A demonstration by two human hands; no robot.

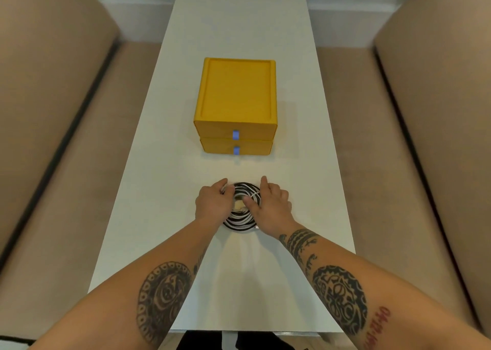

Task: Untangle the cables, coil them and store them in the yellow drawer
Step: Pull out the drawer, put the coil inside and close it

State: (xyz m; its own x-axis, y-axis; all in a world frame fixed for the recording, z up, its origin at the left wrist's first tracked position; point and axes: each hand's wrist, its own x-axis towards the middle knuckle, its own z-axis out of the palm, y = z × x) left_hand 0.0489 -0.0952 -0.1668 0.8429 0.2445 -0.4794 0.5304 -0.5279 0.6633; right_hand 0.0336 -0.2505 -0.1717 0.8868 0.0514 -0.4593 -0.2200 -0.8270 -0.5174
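A round coil of black and white cables (240,220) lies flat on the white table (186,216), in front of me. My left hand (212,203) grips the coil's left side, fingers curled over the strands. My right hand (271,206) holds the right side, with its thumb in the coil's middle and the index finger along the far edge. The yellow two-drawer box (236,105) stands beyond the coil. Both of its drawers are closed, and each has a blue pull tab: the upper tab (235,135) and the lower tab (236,150).
The table is long and narrow, running away from me. Beige padded benches (66,163) flank it on the left and right. A strip of bare tabletop separates the coil from the drawer box. The table's near edge (239,332) is close to my body.
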